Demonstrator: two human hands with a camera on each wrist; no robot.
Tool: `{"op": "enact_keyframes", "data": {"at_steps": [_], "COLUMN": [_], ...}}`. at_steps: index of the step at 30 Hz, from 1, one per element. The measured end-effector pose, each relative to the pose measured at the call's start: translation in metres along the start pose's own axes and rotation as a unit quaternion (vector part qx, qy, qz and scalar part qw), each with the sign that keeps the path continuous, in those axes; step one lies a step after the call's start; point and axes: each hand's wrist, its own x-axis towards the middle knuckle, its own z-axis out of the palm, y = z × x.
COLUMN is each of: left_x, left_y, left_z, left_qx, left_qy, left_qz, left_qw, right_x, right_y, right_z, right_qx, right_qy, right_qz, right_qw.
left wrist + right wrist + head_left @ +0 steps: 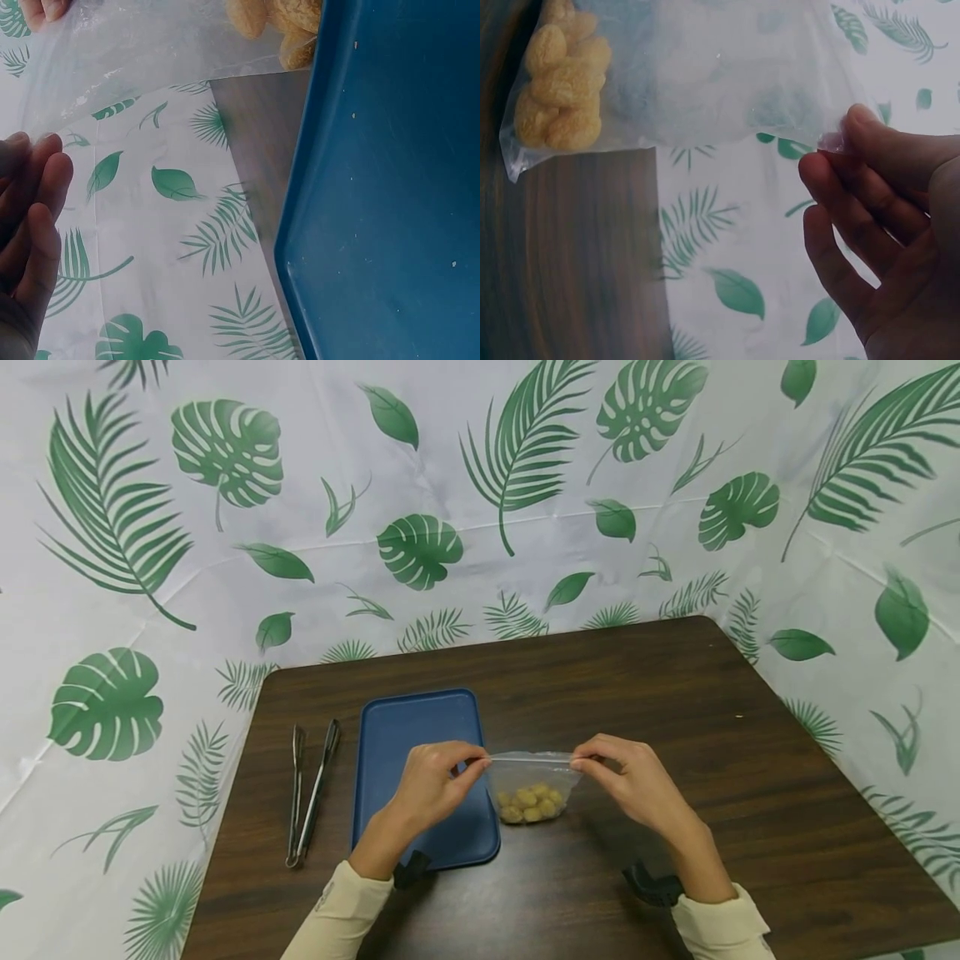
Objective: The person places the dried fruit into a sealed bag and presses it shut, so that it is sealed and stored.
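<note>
A clear zip-top plastic bag [529, 774] hangs between my two hands, its top edge stretched straight. Several yellowish-brown, rounded pieces [531, 802] lie in the bottom of it; I cannot tell what food they are. My left hand [433, 781] pinches the bag's left top corner between thumb and fingertips, above the right edge of a blue tray [420, 727]. At the opposite top corner, my right hand [633, 777] pinches the bag with thumb and forefinger. In the right wrist view the other fingers [832, 255] of that hand stand loosely bent, away from the plastic.
Metal tongs [306, 802] lie left of the tray on the dark wood table [645, 685]. A few small crumbs [453, 264] dot the tray. White cloth with green leaves [525, 568] hangs behind the table and along its sides.
</note>
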Motion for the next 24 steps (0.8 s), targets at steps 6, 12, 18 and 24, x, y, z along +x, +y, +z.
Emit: {"op": "enact_keyframes", "data": {"at_steps": [6,12,18,24], "left_x": [-0.001,-0.002,-0.002,-0.002], "left_y": [0.001,0.000,0.002,0.010], "left_z": [0.000,0.000,-0.001,-0.004], "left_qx": [0.008,0.011,-0.006,-0.061], "left_qy": [0.001,-0.001,-0.003,-0.034], "left_qz": [-0.002,-0.010,-0.018,-0.062], "left_qw": [1.0000,0.9999,0.9998,0.9957], "right_x": [-0.002,-0.003,-0.003,-0.006], "right_y": [0.002,0.002,0.000,-0.005], "right_z": [0.001,0.002,-0.002,-0.012], "right_qx": [-0.002,-0.007,-0.013,-0.002], "right_qy": [0.011,0.019,0.015,-0.008], "right_qz": [0.006,-0.001,0.000,0.023], "right_qw": [0.9999,0.9998,0.9998,0.9997]}}
